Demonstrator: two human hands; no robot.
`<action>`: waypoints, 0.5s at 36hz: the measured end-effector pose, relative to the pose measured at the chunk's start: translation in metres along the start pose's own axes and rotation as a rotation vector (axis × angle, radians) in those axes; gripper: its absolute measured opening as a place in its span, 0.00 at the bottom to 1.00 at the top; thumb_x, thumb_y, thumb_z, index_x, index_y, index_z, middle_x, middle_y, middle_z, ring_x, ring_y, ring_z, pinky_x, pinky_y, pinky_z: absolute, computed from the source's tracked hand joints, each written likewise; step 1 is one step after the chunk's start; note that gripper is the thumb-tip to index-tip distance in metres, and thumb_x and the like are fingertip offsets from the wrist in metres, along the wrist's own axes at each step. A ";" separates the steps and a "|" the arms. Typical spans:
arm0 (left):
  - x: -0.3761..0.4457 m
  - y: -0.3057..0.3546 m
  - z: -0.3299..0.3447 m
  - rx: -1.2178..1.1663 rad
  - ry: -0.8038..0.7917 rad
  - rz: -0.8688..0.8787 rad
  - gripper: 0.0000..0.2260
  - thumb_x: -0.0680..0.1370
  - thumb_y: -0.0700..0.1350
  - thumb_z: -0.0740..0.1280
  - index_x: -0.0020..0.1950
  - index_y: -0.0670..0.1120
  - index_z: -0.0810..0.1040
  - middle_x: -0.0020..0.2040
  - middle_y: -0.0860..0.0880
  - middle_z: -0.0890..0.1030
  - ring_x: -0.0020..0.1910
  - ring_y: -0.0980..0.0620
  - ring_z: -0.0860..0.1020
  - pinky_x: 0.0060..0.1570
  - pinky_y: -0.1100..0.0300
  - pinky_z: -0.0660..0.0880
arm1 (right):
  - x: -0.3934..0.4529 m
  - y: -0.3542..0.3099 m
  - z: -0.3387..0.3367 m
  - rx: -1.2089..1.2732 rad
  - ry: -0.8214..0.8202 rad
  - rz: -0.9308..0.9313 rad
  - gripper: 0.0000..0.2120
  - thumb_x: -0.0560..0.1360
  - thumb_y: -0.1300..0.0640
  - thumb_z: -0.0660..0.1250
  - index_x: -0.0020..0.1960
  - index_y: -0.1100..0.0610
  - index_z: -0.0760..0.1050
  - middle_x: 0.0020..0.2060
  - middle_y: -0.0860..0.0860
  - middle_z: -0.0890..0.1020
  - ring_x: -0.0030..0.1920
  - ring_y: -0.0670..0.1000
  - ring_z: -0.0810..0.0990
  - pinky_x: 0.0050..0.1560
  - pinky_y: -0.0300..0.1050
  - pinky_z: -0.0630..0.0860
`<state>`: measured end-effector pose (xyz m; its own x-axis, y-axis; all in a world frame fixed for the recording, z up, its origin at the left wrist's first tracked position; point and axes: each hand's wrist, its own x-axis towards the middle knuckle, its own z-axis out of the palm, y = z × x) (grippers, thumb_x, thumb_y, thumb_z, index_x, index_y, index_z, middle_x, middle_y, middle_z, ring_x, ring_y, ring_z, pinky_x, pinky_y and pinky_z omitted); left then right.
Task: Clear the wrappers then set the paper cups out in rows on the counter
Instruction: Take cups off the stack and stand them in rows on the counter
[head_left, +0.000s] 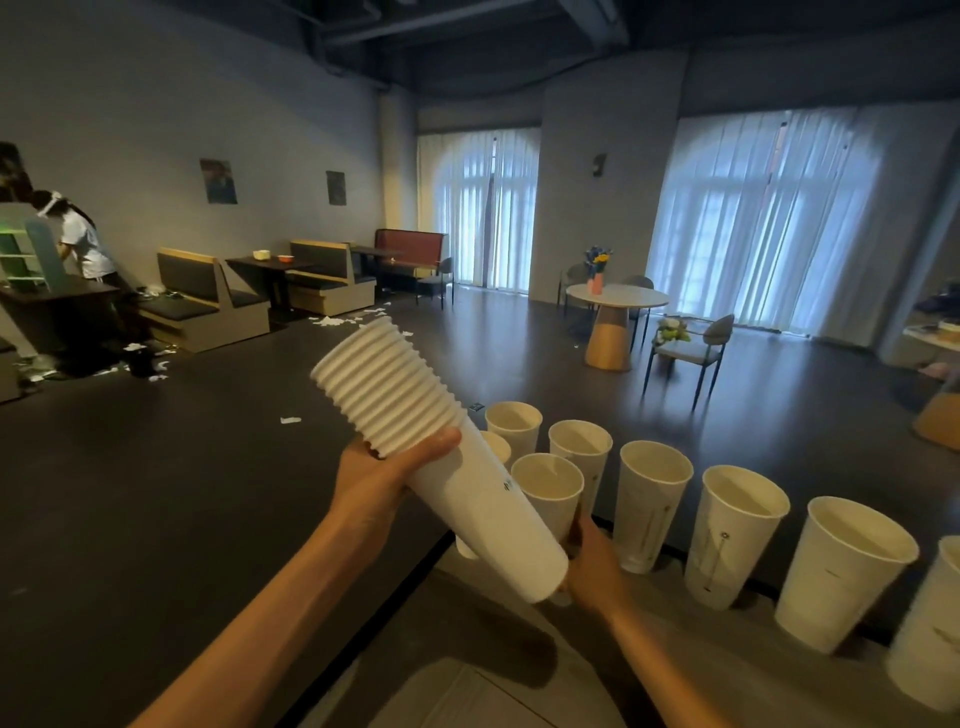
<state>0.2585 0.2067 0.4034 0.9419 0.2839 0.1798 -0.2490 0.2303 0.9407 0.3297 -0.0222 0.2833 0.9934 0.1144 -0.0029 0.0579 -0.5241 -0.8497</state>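
Note:
A tilted stack of white paper cups (415, 441) is held over the counter's left end, rims up and to the left. My left hand (379, 478) grips the stack just below the bunched rims. My right hand (589, 564) holds the bottom end of the lowest cup, fingers partly hidden behind it. Several single cups stand upright along the counter (675, 649) in a line from centre to right, such as one cup (652, 504) and another (732, 535). A second short group of cups (550, 488) stands right behind the stack.
The counter's far edge drops to a dark floor (208, 493) with torn paper scraps (291, 420). Booth seats (208, 301), a round table with flowers (615, 299) and chairs stand beyond. A person (83, 244) bends over a table at far left.

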 end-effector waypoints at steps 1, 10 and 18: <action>-0.002 -0.002 0.003 0.026 -0.025 0.001 0.39 0.52 0.51 0.83 0.62 0.47 0.78 0.58 0.45 0.84 0.59 0.45 0.82 0.61 0.42 0.79 | -0.004 0.000 -0.002 -0.012 -0.006 -0.003 0.42 0.65 0.42 0.78 0.73 0.47 0.62 0.66 0.48 0.76 0.65 0.52 0.76 0.64 0.54 0.76; -0.014 -0.025 0.052 0.110 -0.281 -0.107 0.45 0.51 0.52 0.87 0.66 0.44 0.78 0.59 0.42 0.84 0.60 0.42 0.82 0.61 0.40 0.78 | -0.051 0.002 -0.049 0.045 0.073 0.019 0.05 0.78 0.54 0.67 0.49 0.52 0.81 0.45 0.49 0.85 0.48 0.50 0.84 0.51 0.48 0.80; -0.026 -0.046 0.108 0.041 -0.287 -0.232 0.42 0.51 0.52 0.84 0.64 0.49 0.76 0.58 0.46 0.84 0.60 0.45 0.82 0.57 0.44 0.81 | -0.079 -0.004 -0.101 0.693 -0.484 0.079 0.39 0.66 0.37 0.75 0.67 0.59 0.68 0.51 0.62 0.83 0.47 0.57 0.84 0.48 0.51 0.82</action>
<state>0.2702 0.0880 0.3863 0.9986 -0.0455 0.0287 -0.0180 0.2191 0.9755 0.2605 -0.1138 0.3403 0.8313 0.5301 -0.1671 -0.2401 0.0715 -0.9681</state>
